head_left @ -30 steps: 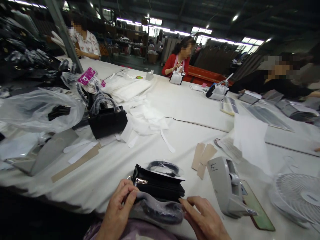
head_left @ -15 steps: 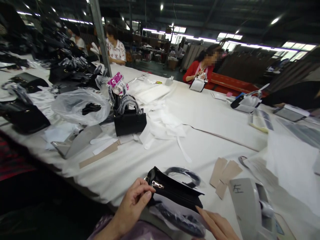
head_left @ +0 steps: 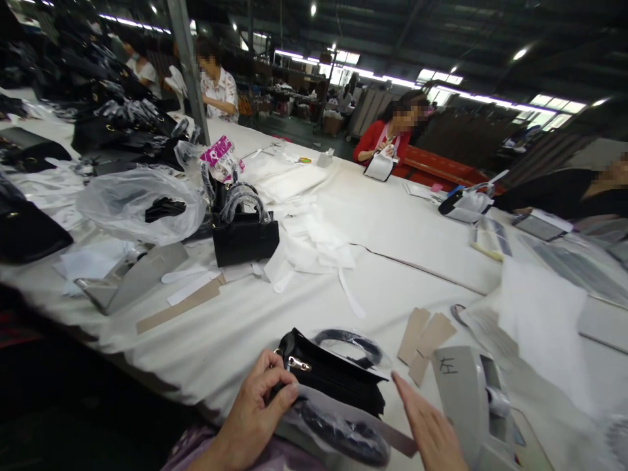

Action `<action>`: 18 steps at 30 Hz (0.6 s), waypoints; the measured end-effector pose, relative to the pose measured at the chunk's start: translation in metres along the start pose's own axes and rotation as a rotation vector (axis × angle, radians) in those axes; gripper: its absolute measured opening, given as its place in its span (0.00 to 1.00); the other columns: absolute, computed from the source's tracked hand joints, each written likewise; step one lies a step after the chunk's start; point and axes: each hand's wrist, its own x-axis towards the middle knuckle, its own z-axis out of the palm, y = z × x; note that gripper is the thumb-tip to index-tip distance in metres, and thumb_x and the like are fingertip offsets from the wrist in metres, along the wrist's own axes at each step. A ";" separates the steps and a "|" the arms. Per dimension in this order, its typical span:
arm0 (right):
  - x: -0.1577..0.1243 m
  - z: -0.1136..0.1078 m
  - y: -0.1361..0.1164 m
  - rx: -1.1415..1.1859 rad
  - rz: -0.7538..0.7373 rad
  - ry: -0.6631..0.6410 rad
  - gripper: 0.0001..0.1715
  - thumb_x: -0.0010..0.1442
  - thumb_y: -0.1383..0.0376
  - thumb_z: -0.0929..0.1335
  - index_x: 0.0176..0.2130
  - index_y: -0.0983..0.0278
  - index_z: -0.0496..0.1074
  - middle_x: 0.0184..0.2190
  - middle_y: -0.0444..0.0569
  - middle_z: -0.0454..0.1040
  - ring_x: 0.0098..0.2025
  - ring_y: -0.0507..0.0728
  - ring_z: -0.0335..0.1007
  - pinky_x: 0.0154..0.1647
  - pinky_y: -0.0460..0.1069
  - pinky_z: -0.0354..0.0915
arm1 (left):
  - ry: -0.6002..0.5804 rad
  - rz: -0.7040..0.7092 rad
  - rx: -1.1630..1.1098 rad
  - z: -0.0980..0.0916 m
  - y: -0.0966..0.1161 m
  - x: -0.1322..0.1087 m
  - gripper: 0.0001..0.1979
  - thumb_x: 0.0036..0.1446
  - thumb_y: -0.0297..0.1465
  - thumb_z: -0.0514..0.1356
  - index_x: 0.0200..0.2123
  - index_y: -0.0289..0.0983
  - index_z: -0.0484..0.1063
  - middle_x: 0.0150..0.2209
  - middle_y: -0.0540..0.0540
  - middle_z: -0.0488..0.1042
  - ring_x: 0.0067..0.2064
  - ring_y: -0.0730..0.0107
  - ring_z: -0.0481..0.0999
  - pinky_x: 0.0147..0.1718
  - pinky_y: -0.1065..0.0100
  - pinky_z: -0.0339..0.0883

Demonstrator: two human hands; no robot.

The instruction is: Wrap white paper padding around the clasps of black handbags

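Note:
A black handbag (head_left: 338, 376) lies at the table's near edge with its top open. One plastic-wrapped handle (head_left: 350, 347) arches behind it, and another wrapped handle (head_left: 343, 432) hangs toward me. My left hand (head_left: 267, 399) pinches the bag's left end beside a silver zip pull (head_left: 299, 364). To the right of the bag, my right hand (head_left: 429, 422) is held with its fingers stretched out, apart from the bag's body. A brown strip (head_left: 400, 439) sticks out between the bag and that hand.
A grey tape dispenser (head_left: 458, 386) and brown card pieces (head_left: 424, 337) lie at the right. Further left are a standing black bag (head_left: 246, 241), a clear plastic bag (head_left: 105, 206) and white scraps (head_left: 314, 242). A person in red (head_left: 366, 140) sits across the table.
My right hand has come off the bag's right end and straightened its fingers. The brown strip now shows beside it. The whole view has shifted slightly, while my left hand stays at the bag's left end.

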 end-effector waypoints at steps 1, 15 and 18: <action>0.005 -0.010 -0.002 0.032 0.063 -0.024 0.68 0.48 0.42 0.71 0.69 0.72 0.38 0.62 0.72 0.58 0.57 0.76 0.63 0.51 0.64 0.66 | -0.010 -0.010 0.001 0.000 0.000 0.000 0.14 0.63 0.42 0.56 0.33 0.39 0.73 0.37 0.48 0.59 0.34 0.69 0.62 0.33 0.70 0.56; 0.066 -0.029 -0.023 0.132 0.138 -0.347 0.89 0.30 0.54 0.81 0.67 0.66 0.22 0.58 0.69 0.60 0.57 0.77 0.60 0.52 0.67 0.64 | -0.008 -0.010 0.041 0.000 -0.011 -0.004 0.15 0.63 0.43 0.55 0.34 0.39 0.72 0.38 0.47 0.61 0.32 0.70 0.61 0.31 0.70 0.57; 0.062 -0.021 -0.023 0.128 0.107 -0.243 0.76 0.35 0.62 0.78 0.68 0.67 0.32 0.54 0.66 0.65 0.53 0.74 0.64 0.50 0.65 0.66 | 0.005 0.048 0.085 0.000 -0.013 -0.004 0.14 0.65 0.41 0.53 0.33 0.39 0.71 0.37 0.47 0.62 0.33 0.69 0.63 0.33 0.70 0.58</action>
